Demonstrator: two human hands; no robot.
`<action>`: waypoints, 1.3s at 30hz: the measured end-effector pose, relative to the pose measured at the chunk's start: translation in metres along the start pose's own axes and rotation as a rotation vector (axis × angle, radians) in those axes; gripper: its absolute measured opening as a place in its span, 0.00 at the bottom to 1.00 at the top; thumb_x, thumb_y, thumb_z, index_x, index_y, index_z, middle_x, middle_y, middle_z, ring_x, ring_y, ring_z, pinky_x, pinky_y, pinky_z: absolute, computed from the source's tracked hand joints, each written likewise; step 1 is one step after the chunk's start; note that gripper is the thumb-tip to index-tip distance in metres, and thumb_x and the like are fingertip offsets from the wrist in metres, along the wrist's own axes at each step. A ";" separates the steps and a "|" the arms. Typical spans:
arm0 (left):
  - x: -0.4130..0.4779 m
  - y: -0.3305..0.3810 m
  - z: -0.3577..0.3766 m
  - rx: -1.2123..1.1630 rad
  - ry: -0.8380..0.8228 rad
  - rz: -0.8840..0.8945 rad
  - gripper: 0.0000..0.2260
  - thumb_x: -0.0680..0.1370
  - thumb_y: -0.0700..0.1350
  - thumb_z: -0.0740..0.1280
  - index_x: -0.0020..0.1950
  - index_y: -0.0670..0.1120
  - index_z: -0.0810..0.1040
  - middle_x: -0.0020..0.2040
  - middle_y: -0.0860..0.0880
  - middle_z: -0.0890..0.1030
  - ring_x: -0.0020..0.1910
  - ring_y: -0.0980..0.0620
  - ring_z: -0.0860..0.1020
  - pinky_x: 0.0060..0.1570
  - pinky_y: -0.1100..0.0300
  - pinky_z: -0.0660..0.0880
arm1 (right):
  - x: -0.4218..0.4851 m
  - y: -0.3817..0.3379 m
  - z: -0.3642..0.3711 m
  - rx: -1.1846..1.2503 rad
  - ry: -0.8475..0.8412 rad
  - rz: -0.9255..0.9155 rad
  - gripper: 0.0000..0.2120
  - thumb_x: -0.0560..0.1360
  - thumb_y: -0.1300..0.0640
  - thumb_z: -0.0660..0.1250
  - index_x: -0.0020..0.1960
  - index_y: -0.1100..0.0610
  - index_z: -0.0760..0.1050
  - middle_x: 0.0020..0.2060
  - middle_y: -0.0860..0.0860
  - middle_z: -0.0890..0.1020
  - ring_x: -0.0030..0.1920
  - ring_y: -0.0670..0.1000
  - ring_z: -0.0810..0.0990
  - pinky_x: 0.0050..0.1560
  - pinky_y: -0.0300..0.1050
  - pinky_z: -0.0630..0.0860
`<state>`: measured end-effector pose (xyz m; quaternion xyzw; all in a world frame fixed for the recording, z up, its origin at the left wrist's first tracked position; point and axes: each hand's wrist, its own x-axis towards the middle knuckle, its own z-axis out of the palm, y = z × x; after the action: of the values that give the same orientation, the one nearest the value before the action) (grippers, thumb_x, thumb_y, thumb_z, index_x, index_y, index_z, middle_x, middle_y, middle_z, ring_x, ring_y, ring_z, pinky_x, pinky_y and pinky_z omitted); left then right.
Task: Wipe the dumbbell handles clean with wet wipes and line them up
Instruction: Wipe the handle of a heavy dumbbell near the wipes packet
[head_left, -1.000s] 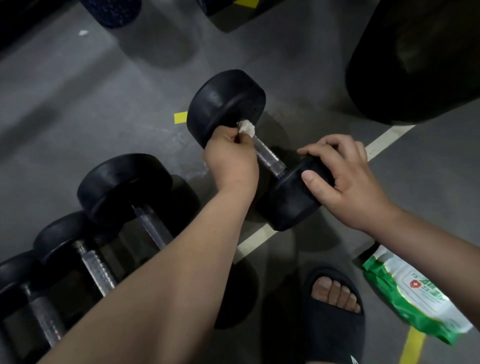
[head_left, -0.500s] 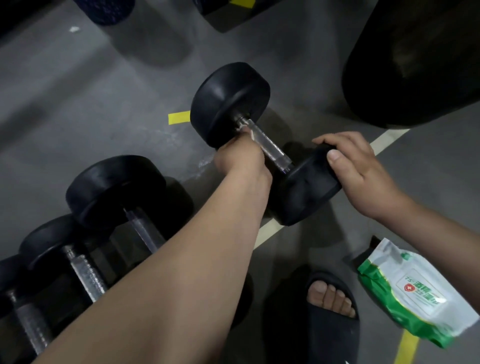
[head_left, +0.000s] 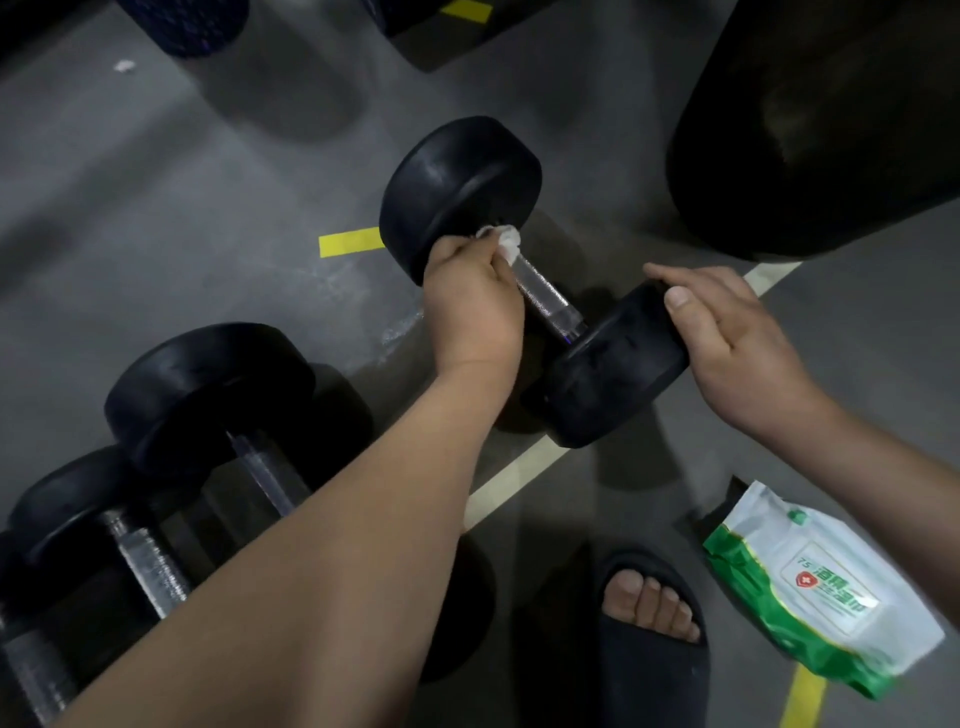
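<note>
Wiping with left hand (head_left: 470, 306), steadying with right hand (head_left: 737, 332).
Left hand is clenching a wet wipe (head_left: 506, 240) round the handle (head_left: 545, 299)'s far end; right hand is gripping the dumbbell (head_left: 462, 176)'s near head. It is lying on the floor (head_left: 208, 208), apart from the row (head_left: 208, 389). Probably heavy, rigid and prone to rolling, so the knurled metal handle is the best hold. Heads are black, rounded, dull.

The left hand (head_left: 470, 306) is moved back up the handle (head_left: 548, 304) of the dumbbell (head_left: 613, 379) to the far weight head (head_left: 462, 182), having been seen lower on the bar half a second earlier. The white wipe (head_left: 506, 240), then hidden, is exposed again.
</note>
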<state>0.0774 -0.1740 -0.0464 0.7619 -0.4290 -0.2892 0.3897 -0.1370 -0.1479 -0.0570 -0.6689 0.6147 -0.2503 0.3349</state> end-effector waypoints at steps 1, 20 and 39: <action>0.004 -0.002 0.000 0.097 -0.008 0.069 0.09 0.81 0.39 0.62 0.53 0.43 0.83 0.55 0.48 0.77 0.49 0.53 0.76 0.53 0.74 0.67 | 0.000 0.000 0.000 -0.001 -0.002 -0.003 0.26 0.80 0.41 0.52 0.70 0.50 0.75 0.59 0.49 0.75 0.63 0.43 0.71 0.67 0.30 0.61; 0.001 -0.013 -0.015 0.779 -0.557 0.774 0.12 0.81 0.40 0.61 0.64 0.47 0.75 0.63 0.46 0.71 0.61 0.47 0.69 0.58 0.57 0.65 | 0.004 -0.004 -0.005 -0.037 -0.026 -0.012 0.25 0.78 0.38 0.55 0.67 0.49 0.78 0.56 0.50 0.77 0.61 0.49 0.74 0.63 0.29 0.64; -0.001 -0.040 -0.034 0.428 -0.425 0.592 0.20 0.80 0.37 0.65 0.70 0.51 0.68 0.62 0.49 0.68 0.62 0.42 0.73 0.61 0.44 0.76 | -0.001 -0.039 0.007 -0.178 -0.065 -0.140 0.20 0.75 0.36 0.60 0.57 0.47 0.79 0.56 0.47 0.74 0.61 0.53 0.68 0.62 0.41 0.63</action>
<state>0.1202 -0.1483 -0.0623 0.5930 -0.7504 -0.2199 0.1920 -0.1063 -0.1448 -0.0319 -0.7448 0.5753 -0.1958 0.2756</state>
